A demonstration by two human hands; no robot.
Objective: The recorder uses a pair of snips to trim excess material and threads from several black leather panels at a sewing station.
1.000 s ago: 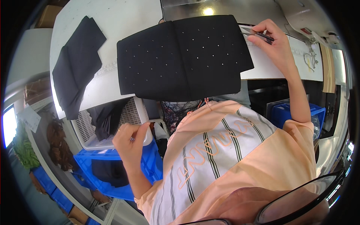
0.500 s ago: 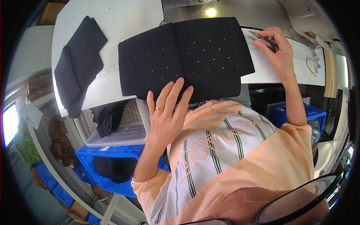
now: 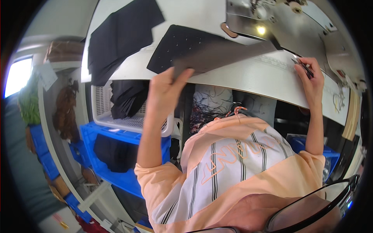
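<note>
My left hand (image 3: 165,87) pinches the near edge of a black fabric piece (image 3: 182,42) between thumb and fingers. The piece is lifted and doubled over; its raised part is smeared by motion. Small light dots sprinkle the portion lying on the white worktable (image 3: 241,79). Over the right side of the table, my right hand (image 3: 311,75) is closed around small dark-handled thread snips (image 3: 304,69), with their pointed blades aimed away from me. Further left on the table lies a pile of plain black fabric pieces (image 3: 124,35).
A metal sewing machine (image 3: 256,23) stands at the back right. Below the table's left edge are a white plastic basket (image 3: 134,123) with black fabric inside and a blue crate (image 3: 112,174). Loose threads (image 3: 210,105) hang under the front edge.
The dotted fabric lay flat under my spread left hand; now that hand grips its edge and the piece is raised and folded. My right hand keeps the snips. The view has shifted.
</note>
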